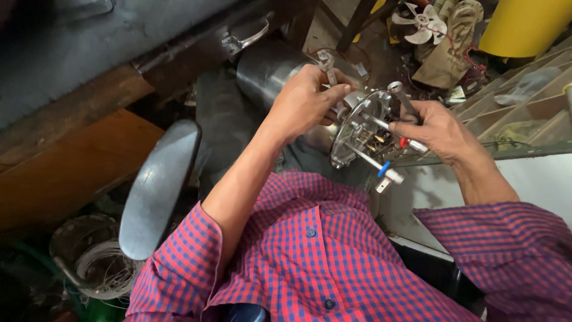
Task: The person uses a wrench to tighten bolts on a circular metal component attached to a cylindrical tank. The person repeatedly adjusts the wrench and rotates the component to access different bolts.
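Note:
A round metal motor end plate [357, 128] with long silver bolts and small coloured wires sits in front of my chest. My left hand [304, 101] grips a silver spanner [326, 64] at the plate's upper left edge. My right hand [438, 131] holds a second spanner [400, 95] against the plate's right side, fingers wrapped over the bolts. A bolt with a blue tag [384, 170] sticks out towards me below the plate.
A shiny steel cylinder [265, 68] lies behind the plate. A dark chair armrest [158, 188] is at my left, with a bucket of coiled wire [98, 262] below it. A white fan blade [423, 24], a yellow drum [524, 24] and wooden compartments [524, 101] stand at right.

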